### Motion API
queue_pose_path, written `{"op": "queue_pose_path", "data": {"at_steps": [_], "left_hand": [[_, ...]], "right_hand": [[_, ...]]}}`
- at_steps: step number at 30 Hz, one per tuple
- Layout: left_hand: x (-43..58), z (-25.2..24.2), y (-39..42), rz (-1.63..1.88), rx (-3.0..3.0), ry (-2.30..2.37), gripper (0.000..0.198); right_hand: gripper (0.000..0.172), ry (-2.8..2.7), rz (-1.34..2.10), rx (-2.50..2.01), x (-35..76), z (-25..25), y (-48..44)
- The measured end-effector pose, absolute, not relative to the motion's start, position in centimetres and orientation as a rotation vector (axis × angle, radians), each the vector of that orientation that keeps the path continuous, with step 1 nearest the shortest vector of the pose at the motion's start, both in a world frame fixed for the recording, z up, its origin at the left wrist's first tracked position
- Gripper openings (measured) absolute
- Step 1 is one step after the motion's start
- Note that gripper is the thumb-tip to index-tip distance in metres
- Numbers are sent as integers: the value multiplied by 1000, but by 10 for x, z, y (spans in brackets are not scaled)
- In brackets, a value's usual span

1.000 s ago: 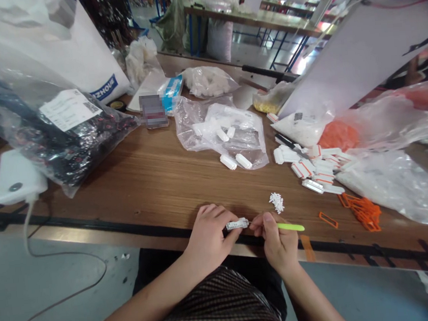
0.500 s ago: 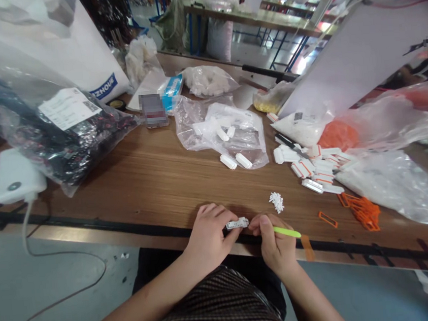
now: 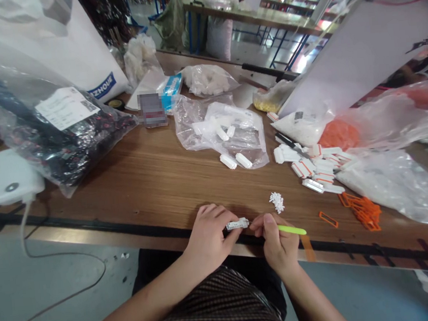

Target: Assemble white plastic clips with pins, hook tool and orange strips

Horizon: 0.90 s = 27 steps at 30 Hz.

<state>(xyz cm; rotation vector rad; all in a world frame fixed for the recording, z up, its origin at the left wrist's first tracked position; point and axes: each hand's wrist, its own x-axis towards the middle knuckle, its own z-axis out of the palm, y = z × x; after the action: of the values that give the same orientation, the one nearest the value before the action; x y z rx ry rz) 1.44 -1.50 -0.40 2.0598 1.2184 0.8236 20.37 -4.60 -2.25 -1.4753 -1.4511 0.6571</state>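
Left hand: clamped on part, likely steadying it. Right hand: clamped on tool, butt toward three o'clock. Bits: part's two o'clock, seemingly for reach.

The tool is lime green — block white, frames orange.

A brown wood-grain counter with a black-striped near edge, above a smooth blue-grey floor.
Beyond it stands a long, blue-legged wooden table, with more tables blurred behind; bright glare shines off the floor there. A broad, pale, flat panel slants at right.
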Motion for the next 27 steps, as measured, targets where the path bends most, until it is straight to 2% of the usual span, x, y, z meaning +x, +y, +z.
{"op": "queue_pose_path", "data": {"at_steps": [8, 27], "left_hand": [[15, -5, -15, 849, 2049, 1217, 8], [15, -3, -14, 819, 2066, 1216, 4]], "right_hand": [[43, -1512, 613, -1483, 205, -23, -46], [47, -1378, 692, -1466, 205, -24, -47]]}}
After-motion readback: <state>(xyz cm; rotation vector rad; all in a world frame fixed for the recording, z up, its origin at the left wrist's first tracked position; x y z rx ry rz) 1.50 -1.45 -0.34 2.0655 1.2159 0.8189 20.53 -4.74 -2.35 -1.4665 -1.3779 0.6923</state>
